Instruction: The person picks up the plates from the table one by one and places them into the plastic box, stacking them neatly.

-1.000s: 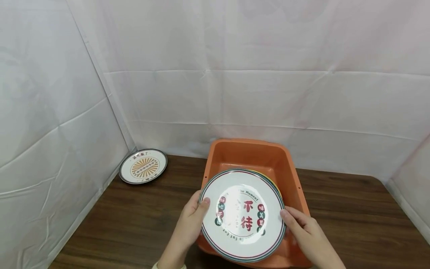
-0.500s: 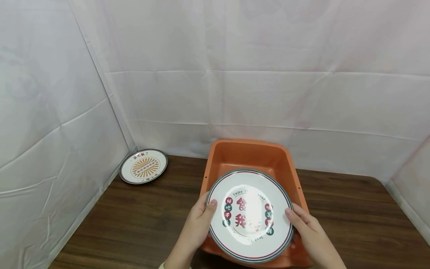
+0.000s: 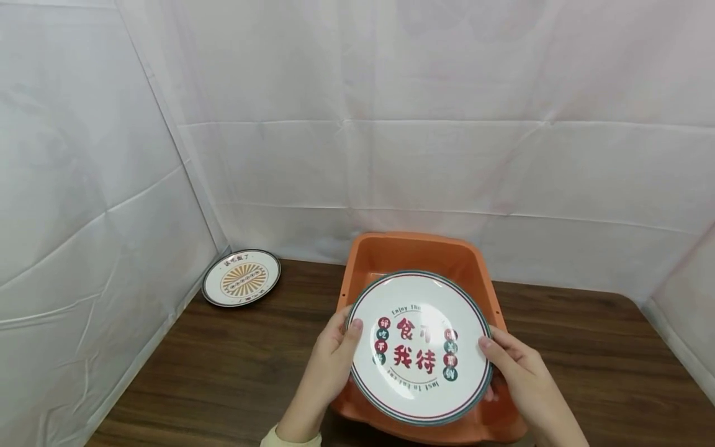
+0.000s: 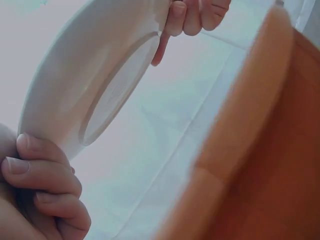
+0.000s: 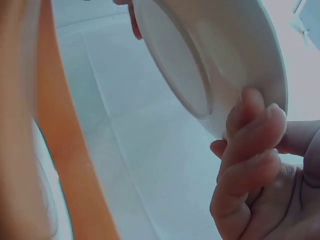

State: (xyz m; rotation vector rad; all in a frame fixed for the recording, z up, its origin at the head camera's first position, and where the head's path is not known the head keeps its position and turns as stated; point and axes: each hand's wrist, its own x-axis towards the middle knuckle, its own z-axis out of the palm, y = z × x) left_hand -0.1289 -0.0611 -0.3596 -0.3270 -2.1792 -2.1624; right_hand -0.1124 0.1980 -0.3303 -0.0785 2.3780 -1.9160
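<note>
A round white plate with a green and red banded rim and red lettering is held above the orange basin. My left hand grips its left edge, thumb on the upper face. On the opposite edge my right hand pinches it the same way. The wrist views show the plate's plain underside with its foot ring, and fingers bent beneath it. The held plate hides much of the basin's inside.
Another white plate, with an orange sunburst print, lies on the dark wooden table at the back left. White cloth hangs behind and at both sides. A pale curved thing with a teal edge shows beside the basin wall in the right wrist view.
Both hands have carried the plate a little to the right, then slightly up and away. A yellow edge seen behind the plate one second ago is now hidden.
</note>
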